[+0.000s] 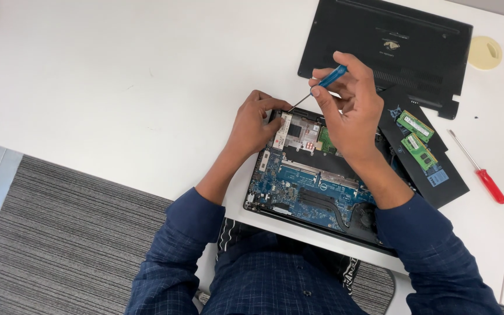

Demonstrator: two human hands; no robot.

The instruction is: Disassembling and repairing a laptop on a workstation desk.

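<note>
The opened laptop (pixel 316 186) lies on the table (pixel 118 76) at its near edge, right in front of the person. Behind it, farther back on the table, lies the removed bottom cover (pixel 392 46), with a round disc (pixel 485 52) to its right. Right of the laptop sits a flat sheet (pixel 438 181), touching it, and on that sheet lie two memory modules (pixel 418 140) side by side. Farther right, apart from the sheet, lies a spare screwdriver (pixel 478 168).

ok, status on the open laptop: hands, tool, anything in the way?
Right hand grips blue screwdriver, tip at laptop corner. Left hand steadies that edge. Red screwdriver, two memory sticks lie aside; nothing blocking.
</note>
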